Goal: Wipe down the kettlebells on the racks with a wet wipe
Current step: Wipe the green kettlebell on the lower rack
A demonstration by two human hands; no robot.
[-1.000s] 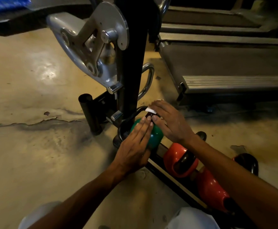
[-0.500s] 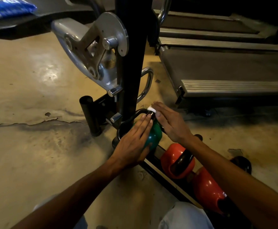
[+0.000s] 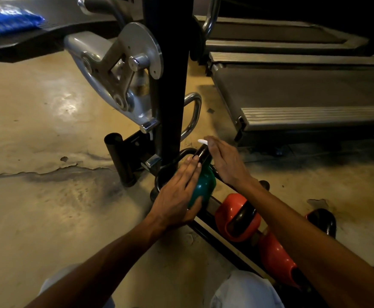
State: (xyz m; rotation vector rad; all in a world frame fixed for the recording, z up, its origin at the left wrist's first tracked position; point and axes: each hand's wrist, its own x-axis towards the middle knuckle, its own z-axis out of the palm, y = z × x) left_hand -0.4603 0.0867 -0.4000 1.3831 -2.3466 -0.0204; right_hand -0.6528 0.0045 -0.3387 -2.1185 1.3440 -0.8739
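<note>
Head view, green kettlebell (image 3: 203,185) between both hands, wipe (image 3: 202,141) at right fingertips

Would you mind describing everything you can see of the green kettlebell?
The green kettlebell has a glossy green body and a black loop handle. It sits at the far end of a low black rack, beside an orange kettlebell, close to a black upright post. The left hand lies flat against its left side, fingers straight. The right hand presses a white wet wipe against the handle's top.
</note>
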